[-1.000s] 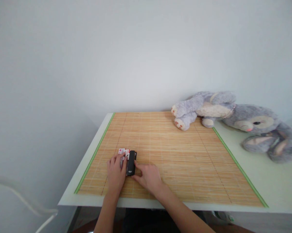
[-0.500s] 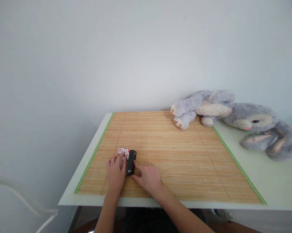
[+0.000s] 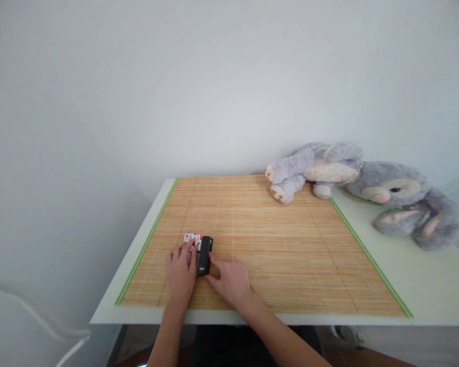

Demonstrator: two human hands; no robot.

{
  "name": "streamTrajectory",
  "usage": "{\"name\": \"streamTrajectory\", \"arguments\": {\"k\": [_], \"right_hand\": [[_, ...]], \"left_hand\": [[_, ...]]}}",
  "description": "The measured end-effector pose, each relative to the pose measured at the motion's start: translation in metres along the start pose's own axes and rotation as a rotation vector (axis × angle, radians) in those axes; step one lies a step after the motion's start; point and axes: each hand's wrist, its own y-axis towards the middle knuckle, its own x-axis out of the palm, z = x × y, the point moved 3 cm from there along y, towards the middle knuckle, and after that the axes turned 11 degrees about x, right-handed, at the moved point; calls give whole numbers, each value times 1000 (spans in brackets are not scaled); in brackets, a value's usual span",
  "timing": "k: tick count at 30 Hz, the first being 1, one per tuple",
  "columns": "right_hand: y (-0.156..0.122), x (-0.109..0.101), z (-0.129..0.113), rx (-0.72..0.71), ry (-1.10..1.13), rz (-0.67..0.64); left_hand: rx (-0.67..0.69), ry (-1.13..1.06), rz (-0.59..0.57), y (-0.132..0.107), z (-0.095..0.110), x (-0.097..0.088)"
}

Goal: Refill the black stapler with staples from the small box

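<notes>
A small black stapler (image 3: 204, 254) lies on the bamboo mat (image 3: 275, 255) near its front left part. Beside it, on its left, are small white and red cards or packets (image 3: 193, 238), partly under my fingers. My left hand (image 3: 181, 275) lies flat on them, fingers stretched forward and touching the stapler's left side. My right hand (image 3: 229, 280) rests on the mat at the stapler's right, thumb and fingertips against its near end.
The mat covers a white table (image 3: 428, 285) that stands against a plain white wall. A grey plush rabbit (image 3: 367, 186) lies at the back right, partly on the mat. A white cable (image 3: 38, 318) hangs at the lower left, off the table.
Both hands stay at the stapler with hardly any movement. The whole view has slid slightly to the left as my head turned.
</notes>
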Motion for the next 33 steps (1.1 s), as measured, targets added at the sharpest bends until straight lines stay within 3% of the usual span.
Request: {"name": "streamTrajectory", "arguments": {"k": [14,19,22,24,29,33], "right_hand": [[2,5,3,-2,53,7],[-6,-8,31,-28,115,38],[-19,-28,74,5,125,148],[-29,-39,107,55,103,238],[-51,-43,160,150,5,353],[-59,-33,166,220,-210,394]], "left_hand": [[-4,19,42,1,3,-1],[-21,33,114,-2,11,-18],[-21,14,143,-11,33,-26],[30,-33,99,-18,58,-21],[299,-174,-222,-26,134,25],[339,-143,-298,-25,160,56]]}}
